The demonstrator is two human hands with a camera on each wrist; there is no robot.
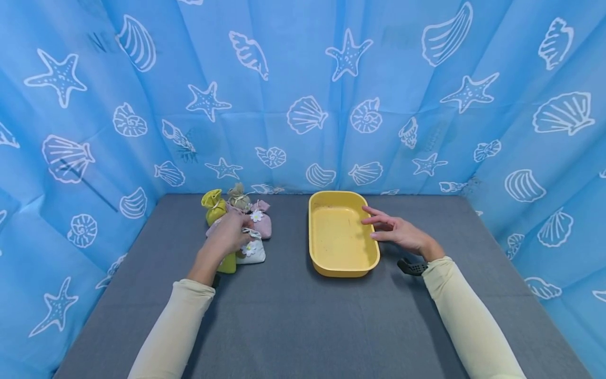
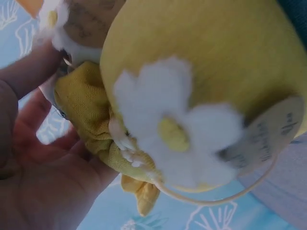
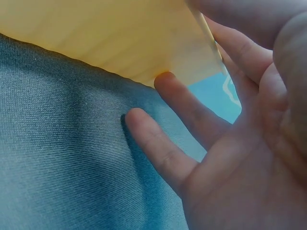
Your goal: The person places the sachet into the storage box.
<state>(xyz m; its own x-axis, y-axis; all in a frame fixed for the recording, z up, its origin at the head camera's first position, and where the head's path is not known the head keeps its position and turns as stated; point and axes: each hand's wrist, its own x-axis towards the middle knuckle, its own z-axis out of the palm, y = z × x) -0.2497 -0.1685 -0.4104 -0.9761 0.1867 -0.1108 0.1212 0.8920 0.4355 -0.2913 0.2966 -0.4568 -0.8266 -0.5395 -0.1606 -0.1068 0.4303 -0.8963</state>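
Observation:
In the head view, my left hand (image 1: 227,234) reaches into a cluster of small drawstring sachets at the left. Its thumb and fingertips pinch the gathered neck of a white sachet (image 1: 255,255) with a daisy on it. Right beside lie a pink sachet (image 1: 264,226) and a yellow-green sachet (image 1: 228,265), partly hidden under the hand. Close to the left wrist camera is a yellow sachet (image 2: 216,52) with a white flower and a paper tag. My right hand (image 1: 400,231) rests at the right rim of a yellow tray (image 1: 343,271), fingers extended, some over the edge, others against its outer side.
Behind the left hand stand another yellow-green sachet (image 1: 214,205) and a beige sachet (image 1: 238,198). A grey cloth (image 1: 303,331) covers the table. Blue curtains (image 1: 284,95) with shell and starfish prints enclose its back and sides.

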